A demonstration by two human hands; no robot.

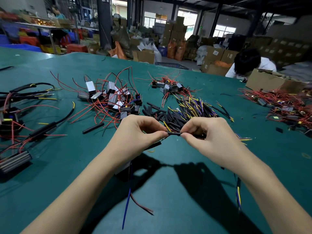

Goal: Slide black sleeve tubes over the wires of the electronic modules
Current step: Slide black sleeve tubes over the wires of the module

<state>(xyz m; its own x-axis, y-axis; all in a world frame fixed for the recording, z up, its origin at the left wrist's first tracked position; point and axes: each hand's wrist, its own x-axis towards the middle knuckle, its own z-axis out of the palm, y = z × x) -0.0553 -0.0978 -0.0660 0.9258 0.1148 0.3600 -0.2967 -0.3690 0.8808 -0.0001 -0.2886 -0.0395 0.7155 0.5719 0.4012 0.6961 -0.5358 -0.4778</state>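
The person's left hand (143,130) and right hand (205,134) meet above the green felt-covered tabletop (168,183), each pinching one end of a short black sleeve tube (173,133) that lies level between them. The left thumb and forefinger are curled tight on the tube's left end; the right thumb and forefinger close on its right end, with the other fingers folded loosely behind. A blue wire (127,205) and a dark red wire (141,204) hang from under the left wrist toward the near edge of the tabletop, and a small dark module (124,168) seems to sit beneath that wrist, though the forearm hides most of it. A black-sheathed lead with yellow and blue cores (238,193) trails below the right forearm.

Just behind the hands lies a heap of loose black sleeve tubes mixed with yellow and blue wire ends (185,112). Farther left is a pile of grey rectangular modules with thin red wires (111,97), and a smaller pile of the same kind (168,86) sits beyond the heap. One long black tube (93,128) lies alone left of the hands. Finished black-sleeved harnesses (22,115) spread along the left edge, and another tangle of red-wired parts (283,105) lies at the right, next to a brown cardboard box (268,81). A second person in a white top (249,65) bends over at the far side.
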